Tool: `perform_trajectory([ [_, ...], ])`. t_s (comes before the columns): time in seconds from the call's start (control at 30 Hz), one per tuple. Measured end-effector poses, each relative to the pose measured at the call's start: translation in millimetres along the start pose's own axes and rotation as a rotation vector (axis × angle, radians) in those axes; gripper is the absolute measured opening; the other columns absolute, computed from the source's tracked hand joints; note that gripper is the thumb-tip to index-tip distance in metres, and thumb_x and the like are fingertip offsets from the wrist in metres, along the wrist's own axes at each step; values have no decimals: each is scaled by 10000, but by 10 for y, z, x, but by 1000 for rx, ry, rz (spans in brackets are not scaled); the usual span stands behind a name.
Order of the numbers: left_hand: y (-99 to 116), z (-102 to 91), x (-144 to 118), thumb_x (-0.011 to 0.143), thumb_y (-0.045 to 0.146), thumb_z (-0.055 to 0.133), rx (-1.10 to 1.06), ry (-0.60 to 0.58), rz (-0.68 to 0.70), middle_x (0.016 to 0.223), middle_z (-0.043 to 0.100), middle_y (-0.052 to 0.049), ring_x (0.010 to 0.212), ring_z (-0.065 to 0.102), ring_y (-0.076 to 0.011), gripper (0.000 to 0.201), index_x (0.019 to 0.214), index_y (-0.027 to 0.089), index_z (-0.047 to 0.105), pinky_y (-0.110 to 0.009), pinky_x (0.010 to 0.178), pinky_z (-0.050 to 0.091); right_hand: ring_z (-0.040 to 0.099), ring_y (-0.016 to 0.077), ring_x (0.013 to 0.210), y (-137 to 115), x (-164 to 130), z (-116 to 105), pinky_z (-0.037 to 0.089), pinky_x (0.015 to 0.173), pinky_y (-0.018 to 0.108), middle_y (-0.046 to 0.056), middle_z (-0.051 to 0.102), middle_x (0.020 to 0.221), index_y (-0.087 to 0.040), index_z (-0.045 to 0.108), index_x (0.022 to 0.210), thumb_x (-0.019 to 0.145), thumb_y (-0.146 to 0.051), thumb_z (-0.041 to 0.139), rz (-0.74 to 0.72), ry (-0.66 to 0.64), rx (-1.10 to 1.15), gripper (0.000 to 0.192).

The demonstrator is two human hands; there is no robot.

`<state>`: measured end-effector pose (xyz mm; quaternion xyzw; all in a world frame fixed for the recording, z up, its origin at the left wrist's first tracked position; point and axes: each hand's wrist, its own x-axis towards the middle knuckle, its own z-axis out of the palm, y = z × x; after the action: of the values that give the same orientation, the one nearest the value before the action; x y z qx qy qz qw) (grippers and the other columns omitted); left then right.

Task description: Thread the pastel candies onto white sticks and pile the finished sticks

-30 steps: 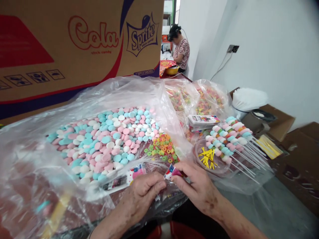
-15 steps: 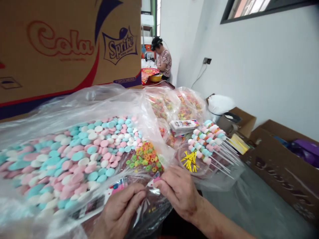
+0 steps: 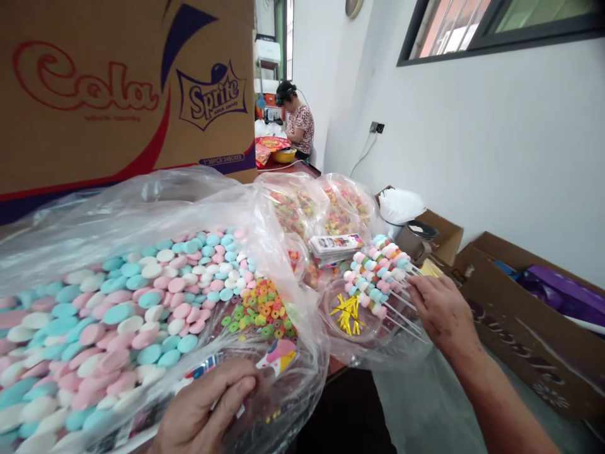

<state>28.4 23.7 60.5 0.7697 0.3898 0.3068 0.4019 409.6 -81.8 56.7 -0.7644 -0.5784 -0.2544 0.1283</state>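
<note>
My left hand (image 3: 208, 407) is closed in a pinch on the edge of a clear plastic bag (image 3: 276, 359) with a pink, white and yellow print. My right hand (image 3: 442, 312) is at the bare sticks of several marshmallow skewers (image 3: 378, 271), its fingers curled over the stick ends; the thumb is mostly hidden. The skewers carry pink, white and blue marshmallows with coloured rings between them. Beside them, yellow twist ties (image 3: 348, 313) lie in a round clear dish (image 3: 378, 331). Loose pink, blue and white marshmallows (image 3: 113, 321) and coloured ring candies (image 3: 265, 309) are spread over plastic at the left.
A large printed carton (image 3: 127, 139) stands at the back left. Bags of ring candies (image 3: 340, 208) and a stack of printed cards (image 3: 335, 246) sit behind the dish. Open cartons (image 3: 515, 340) and a mug (image 3: 416, 239) are at the right. Another person (image 3: 299, 123) works farther back.
My right hand has let go of the clear bag and moved right to the skewer sticks. My left hand still holds the bag. The view has shifted slightly right.
</note>
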Motion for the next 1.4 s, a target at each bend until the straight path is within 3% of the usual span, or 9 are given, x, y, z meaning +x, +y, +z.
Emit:
perform_trajectory([
  [0.1,-18,-7,28,847,418,638,-45,-20,-13,851,767,24,755,681,-180,175,827,289,755,-179,691,519,527,239,737,93,-65,159,389,725,367,102,663,764,-167,652,843,946,-256,450,-20,-91,-62,244],
  [0.3,-65,-22,28,893,359,600,-180,-110,-121,784,741,-3,744,653,-166,218,796,224,741,-204,693,488,540,248,699,157,-103,278,392,670,368,92,631,700,-198,607,747,916,-269,430,6,-97,18,255],
  [0.47,-204,-94,-22,897,338,618,-401,-82,-194,728,721,-9,675,588,-132,207,791,200,729,-205,641,440,583,302,788,186,-76,40,452,679,431,101,607,827,-218,571,887,942,-375,284,130,0,140,332],
  [0.53,-245,-137,-30,894,332,630,-476,-76,-220,731,727,-6,668,575,-126,178,817,204,726,-205,631,422,598,312,884,80,-56,-125,463,725,439,100,615,982,-230,570,1008,953,-416,331,209,50,338,308],
  [0.6,-267,-176,-29,887,329,645,-530,-81,-230,726,729,-3,668,568,-123,157,828,206,722,-204,630,408,612,278,868,-106,-19,-282,473,728,406,72,622,1003,-253,579,1034,938,-382,445,139,93,563,210],
  [0.67,-271,-204,-22,880,332,658,-565,-103,-235,719,730,-4,663,558,-119,158,821,199,718,-202,631,397,612,242,840,-331,43,-394,482,725,369,52,627,971,-266,597,1015,924,-310,500,-22,98,692,140],
  [0.8,-237,-224,-21,862,362,678,-650,-156,-275,705,735,-20,609,517,-106,201,805,171,705,-198,594,369,581,215,872,-709,194,-461,471,764,343,59,610,937,-238,588,1048,938,-203,478,-300,70,764,159],
  [0.9,-204,-224,-40,837,391,698,-698,-160,-311,671,729,-33,560,474,-98,242,791,153,691,-195,551,336,558,199,857,-846,264,-441,455,781,334,61,606,899,-195,576,1062,935,-154,491,-440,98,764,158],
  [1.4,-307,-275,-64,875,323,671,-867,-259,-293,683,740,-37,570,538,-99,182,807,157,699,-188,550,350,566,192,836,-889,358,-392,422,831,344,61,636,887,-179,572,1082,922,-106,489,-597,84,761,195],
])
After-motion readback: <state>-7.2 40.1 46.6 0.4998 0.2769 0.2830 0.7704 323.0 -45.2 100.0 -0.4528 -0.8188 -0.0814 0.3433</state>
